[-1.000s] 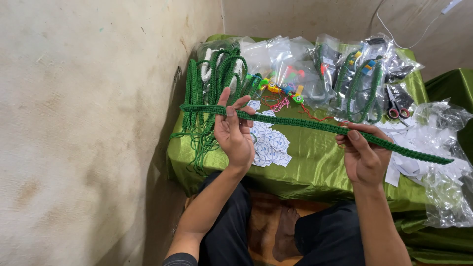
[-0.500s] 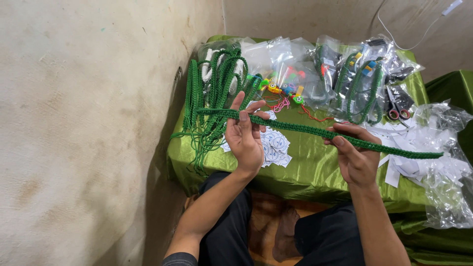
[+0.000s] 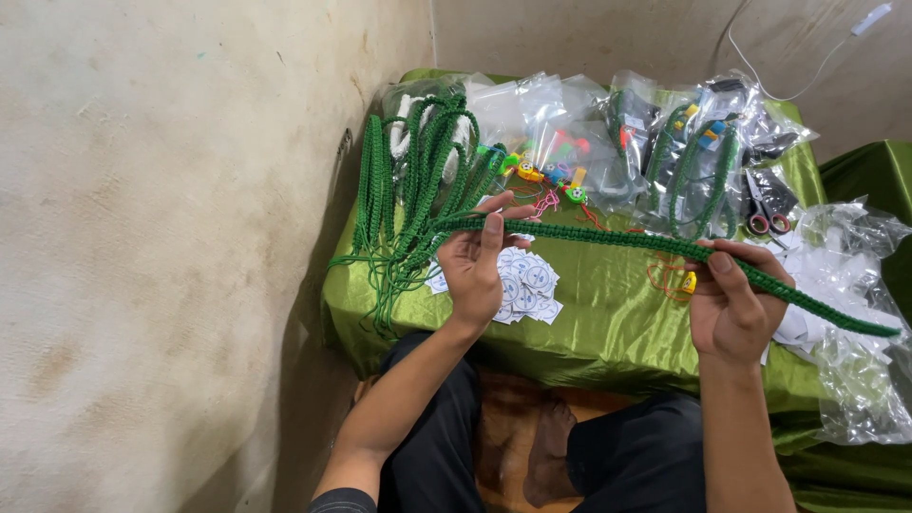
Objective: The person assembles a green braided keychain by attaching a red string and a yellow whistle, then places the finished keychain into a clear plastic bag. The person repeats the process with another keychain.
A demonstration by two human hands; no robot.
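A long green braided cord (image 3: 608,237) stretches across the view above a low table covered in shiny green cloth (image 3: 608,328). My left hand (image 3: 480,266) pinches the cord near its left end, fingers curled around it. My right hand (image 3: 731,304) grips the cord further right, and its free end (image 3: 855,323) sticks out past that hand. A pile of more green braided cords (image 3: 418,180) lies at the table's left back corner, right beside my left hand. Small round white stickers (image 3: 527,285) lie under the left hand.
Clear plastic bags (image 3: 589,123) with small colourful pieces and more cords fill the back of the table. Red-handled scissors (image 3: 765,214) lie at the right. Crumpled plastic bags (image 3: 855,275) sit at the far right. A stained wall (image 3: 171,237) stands close on the left.
Both hands have lowered the cord and shifted it left. The left hand has closed from spread fingers to a pinch near the cord's left end.
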